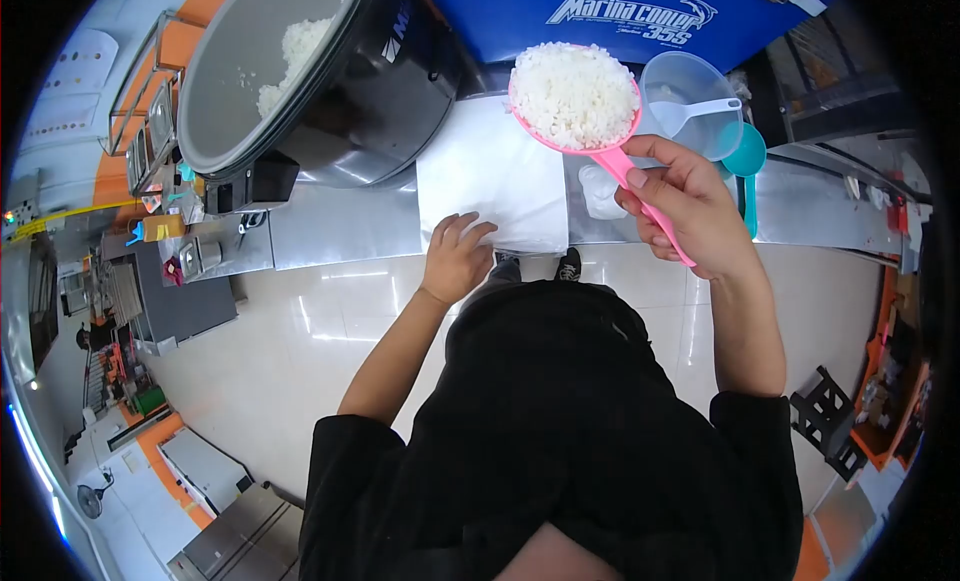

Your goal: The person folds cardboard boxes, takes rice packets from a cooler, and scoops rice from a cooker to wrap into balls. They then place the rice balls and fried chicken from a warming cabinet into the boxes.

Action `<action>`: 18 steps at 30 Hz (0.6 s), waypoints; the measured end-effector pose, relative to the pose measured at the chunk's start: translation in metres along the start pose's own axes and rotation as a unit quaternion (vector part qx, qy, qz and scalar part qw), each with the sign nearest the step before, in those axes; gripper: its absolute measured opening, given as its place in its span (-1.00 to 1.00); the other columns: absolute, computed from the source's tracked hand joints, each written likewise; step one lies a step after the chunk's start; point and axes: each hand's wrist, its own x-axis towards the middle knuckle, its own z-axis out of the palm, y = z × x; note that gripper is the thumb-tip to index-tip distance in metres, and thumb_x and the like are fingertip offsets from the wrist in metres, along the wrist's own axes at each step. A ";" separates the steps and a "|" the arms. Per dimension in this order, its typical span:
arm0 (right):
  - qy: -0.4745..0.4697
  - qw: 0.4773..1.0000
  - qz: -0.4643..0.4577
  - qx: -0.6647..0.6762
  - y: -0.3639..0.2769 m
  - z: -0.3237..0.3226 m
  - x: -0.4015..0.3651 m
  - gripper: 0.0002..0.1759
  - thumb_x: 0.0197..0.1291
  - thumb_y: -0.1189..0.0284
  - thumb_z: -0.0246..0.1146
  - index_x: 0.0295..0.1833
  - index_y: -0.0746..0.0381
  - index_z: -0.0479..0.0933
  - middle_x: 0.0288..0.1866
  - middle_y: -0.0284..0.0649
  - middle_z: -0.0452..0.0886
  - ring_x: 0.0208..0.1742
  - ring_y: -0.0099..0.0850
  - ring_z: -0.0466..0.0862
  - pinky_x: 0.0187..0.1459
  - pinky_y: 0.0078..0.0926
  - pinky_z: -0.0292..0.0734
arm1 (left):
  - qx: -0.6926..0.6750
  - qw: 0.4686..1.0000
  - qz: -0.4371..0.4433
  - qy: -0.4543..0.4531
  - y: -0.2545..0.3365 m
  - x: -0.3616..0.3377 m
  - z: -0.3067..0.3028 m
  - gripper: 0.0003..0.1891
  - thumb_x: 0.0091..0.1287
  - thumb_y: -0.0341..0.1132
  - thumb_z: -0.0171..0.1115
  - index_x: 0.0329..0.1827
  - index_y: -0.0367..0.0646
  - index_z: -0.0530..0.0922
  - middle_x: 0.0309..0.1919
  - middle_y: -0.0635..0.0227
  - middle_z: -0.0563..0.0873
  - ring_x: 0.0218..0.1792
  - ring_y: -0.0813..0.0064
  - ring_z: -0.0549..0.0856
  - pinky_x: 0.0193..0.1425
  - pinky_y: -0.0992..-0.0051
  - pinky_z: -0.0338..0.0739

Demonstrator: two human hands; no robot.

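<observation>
My right hand (pixel 690 201) is closed round the handle of a pink scoop (pixel 614 162), raised at the right of the counter. Cooked white rice (pixel 575 96) is heaped in its bowl above the rim. My left hand (pixel 460 253) rests with fingers apart on the near left edge of white paper sheets (pixel 500 166), holding nothing. Left of the paper, a large black rice cooker (pixel 385 131) stands tilted toward me with its grey inside showing. More rice (pixel 300 61) lies in it.
A blue cooler box (pixel 510 16) stands behind the paper. On the right are a clear plastic jug (pixel 690 76) with a white scoop (pixel 690 112), a teal scoop (pixel 747 156) and a crumpled clear bag (pixel 600 193). The steel counter (pixel 340 226) ends just before my body.
</observation>
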 end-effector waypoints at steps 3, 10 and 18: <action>-0.003 1.000 -0.009 -0.004 0.004 -0.003 0.000 -0.62 0.42 0.48 0.16 0.31 0.27 0.43 -0.39 -0.29 0.54 -0.65 -0.69 0.35 -0.68 -0.71 0.16 | -0.030 0.999 -0.024 0.022 -0.001 0.002 0.001 -0.89 0.01 -0.34 0.50 -0.46 -0.04 0.70 0.05 0.49 0.65 0.23 0.16 0.50 0.28 0.12 0.41; 0.003 1.000 0.004 0.011 0.011 -0.007 0.000 -0.61 0.42 0.49 0.16 0.32 0.28 0.42 -0.37 -0.27 0.56 -0.65 -0.69 0.35 -0.68 -0.71 0.16 | -0.145 0.982 -0.109 0.048 0.004 0.022 -0.033 -0.89 -0.09 -0.33 0.57 -0.54 0.00 0.75 0.04 0.49 0.64 0.15 0.21 0.51 0.18 0.24 0.44; 0.008 1.000 -0.010 0.014 0.013 -0.014 0.003 -0.60 0.42 0.49 0.16 0.34 0.26 0.41 -0.36 -0.26 0.55 -0.64 -0.69 0.35 -0.68 -0.72 0.15 | -0.207 0.976 -0.065 0.025 0.007 0.057 -0.094 -0.85 -0.10 -0.49 0.49 -0.50 -0.10 0.67 -0.24 0.41 0.74 -0.06 0.27 0.65 0.10 0.29 0.46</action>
